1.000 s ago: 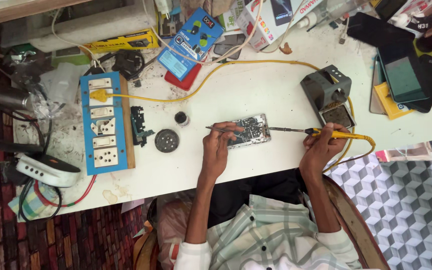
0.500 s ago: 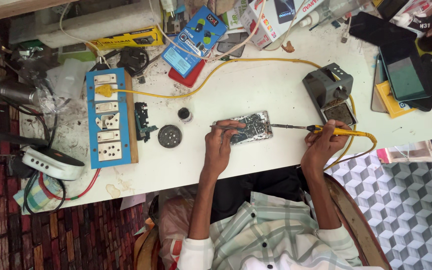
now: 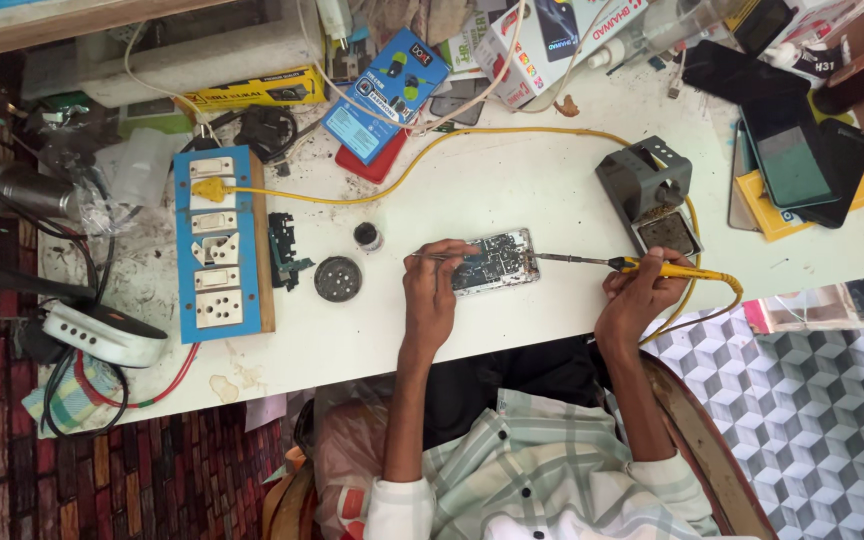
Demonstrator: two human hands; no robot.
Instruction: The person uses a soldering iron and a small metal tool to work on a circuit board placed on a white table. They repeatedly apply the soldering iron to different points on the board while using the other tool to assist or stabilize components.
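Note:
An opened phone with its circuit board [image 3: 497, 262] showing lies on the white table [image 3: 492, 190]. My left hand [image 3: 432, 290] rests at its left end and grips thin metal tweezers [image 3: 430, 256] laid over the board. My right hand [image 3: 640, 293] holds a yellow-handled soldering iron [image 3: 652, 265], whose metal tip reaches left to the board's right edge. The iron's yellow cord [image 3: 512, 135] loops across the table to a plug in the blue socket board [image 3: 220, 240].
A grey soldering iron stand [image 3: 650, 195] sits right of the phone. A round black tin [image 3: 338, 278], a small black pot [image 3: 367, 237] and a loose green part [image 3: 282, 252] lie to the left. Boxes, dark phones [image 3: 802, 150] and cables crowd the far edge.
The view has shifted slightly. Both hands stay at the phone board, with the tweezers and iron tip in nearly the same place.

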